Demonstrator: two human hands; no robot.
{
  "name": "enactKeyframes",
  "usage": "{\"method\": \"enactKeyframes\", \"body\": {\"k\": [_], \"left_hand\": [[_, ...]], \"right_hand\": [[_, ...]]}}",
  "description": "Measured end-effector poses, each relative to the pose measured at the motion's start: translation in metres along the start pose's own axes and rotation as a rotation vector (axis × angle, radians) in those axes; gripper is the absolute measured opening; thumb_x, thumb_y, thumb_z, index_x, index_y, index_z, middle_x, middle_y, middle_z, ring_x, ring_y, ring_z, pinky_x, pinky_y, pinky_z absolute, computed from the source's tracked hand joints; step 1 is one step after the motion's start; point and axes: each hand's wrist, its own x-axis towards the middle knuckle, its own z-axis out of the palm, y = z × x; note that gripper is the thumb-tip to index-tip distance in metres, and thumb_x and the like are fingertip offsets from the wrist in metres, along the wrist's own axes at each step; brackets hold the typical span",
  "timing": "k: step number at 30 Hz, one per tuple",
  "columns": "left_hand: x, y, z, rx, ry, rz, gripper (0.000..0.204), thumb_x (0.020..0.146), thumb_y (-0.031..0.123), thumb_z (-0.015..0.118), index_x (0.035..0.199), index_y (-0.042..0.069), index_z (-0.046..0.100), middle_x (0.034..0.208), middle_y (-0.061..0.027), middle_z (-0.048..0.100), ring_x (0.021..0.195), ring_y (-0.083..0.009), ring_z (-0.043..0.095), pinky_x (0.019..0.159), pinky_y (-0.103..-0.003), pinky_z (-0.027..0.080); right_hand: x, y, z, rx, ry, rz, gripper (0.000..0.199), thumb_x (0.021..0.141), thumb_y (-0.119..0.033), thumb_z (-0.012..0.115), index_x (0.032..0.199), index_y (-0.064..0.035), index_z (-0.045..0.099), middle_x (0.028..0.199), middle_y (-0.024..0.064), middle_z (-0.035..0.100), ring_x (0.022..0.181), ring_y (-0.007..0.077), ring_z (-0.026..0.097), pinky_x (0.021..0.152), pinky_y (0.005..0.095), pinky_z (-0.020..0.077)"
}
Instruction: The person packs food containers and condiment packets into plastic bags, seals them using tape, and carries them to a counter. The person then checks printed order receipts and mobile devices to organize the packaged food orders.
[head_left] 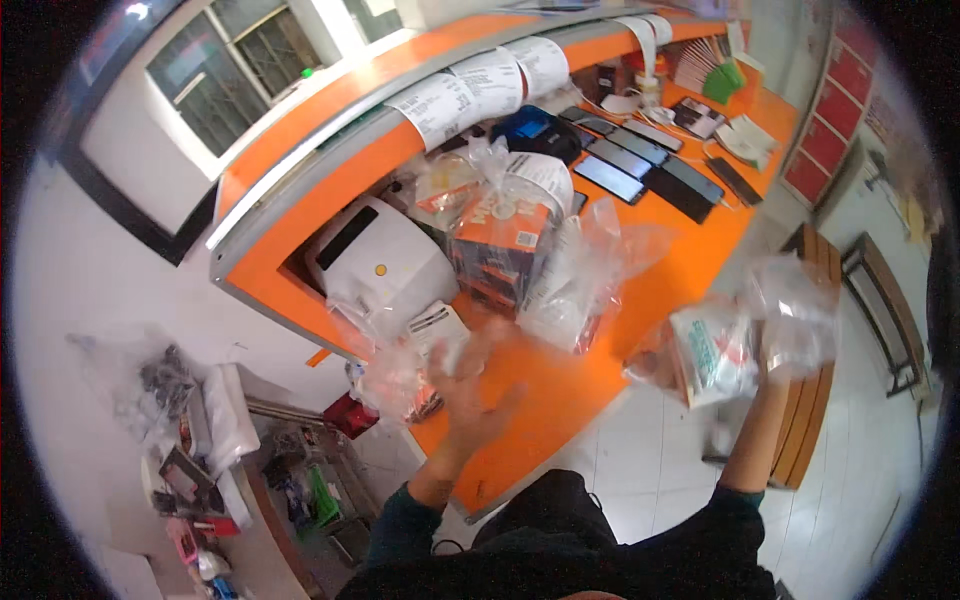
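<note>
My right hand (776, 368), out past the counter's right edge, grips a clear plastic bag (795, 300); the bag hides most of its fingers. A white packet with green and red print (722, 350) shows through the plastic. My left hand (470, 395) is over the counter's near end, somewhat blurred, its thumb and fingers apart with nothing seen between them. Just beyond its fingers lie a crumpled clear bag with orange bits (395, 375) and a white printed slip (438, 328). Whether the fingertips touch them I cannot tell.
The orange counter (540, 400) carries a white printer (385, 262), a bagged orange-and-black box (500, 245), another clear bag (570, 290) and several phones (650, 165). Paper receipts (465, 95) hang from the raised ledge. A wooden bench (808, 400) stands on the right, cluttered shelves (300, 490) lower left.
</note>
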Motion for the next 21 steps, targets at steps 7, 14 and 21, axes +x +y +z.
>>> {"method": "enactKeyframes", "body": {"k": [7, 14, 21], "left_hand": [[0.073, -0.028, -0.001, -0.138, 0.62, 0.033, 0.084, 0.067, -0.007, 0.056, 0.122, 0.016, -0.003, 0.125, -0.0171, 0.02, 0.105, -0.031, 0.041, 0.082, -0.037, 0.043], [0.196, -0.064, -0.01, 0.087, 1.095, 0.058, 0.066, 0.072, -0.002, 0.056, 0.115, 0.003, 0.005, 0.121, -0.0145, 0.017, 0.089, -0.0196, 0.047, 0.072, -0.026, 0.047], [0.201, -0.117, -0.003, 0.069, 1.095, 0.0, 0.051, 0.078, 0.005, 0.05, 0.113, -0.002, 0.013, 0.12, -0.0132, 0.014, 0.094, -0.0167, 0.041, 0.078, -0.029, 0.041]], "right_hand": [[0.202, -0.004, 0.111, 0.531, -0.401, -0.117, 0.033, 0.073, -0.011, 0.046, 0.103, 0.0021, 0.047, 0.1, 0.012, 0.053, 0.091, 0.0185, 0.05, 0.078, 0.0296, 0.0392], [0.245, -0.143, 0.028, 0.833, -0.335, -0.23, 0.037, 0.067, -0.002, 0.043, 0.104, 0.0024, 0.047, 0.091, 0.0103, 0.054, 0.078, 0.0166, 0.054, 0.066, 0.0294, 0.0444], [0.25, -0.145, 0.001, 1.188, -0.789, -0.129, 0.034, 0.071, -0.004, 0.049, 0.105, 0.0006, 0.046, 0.1, 0.0123, 0.047, 0.082, 0.0177, 0.054, 0.063, 0.0279, 0.0461]]}}
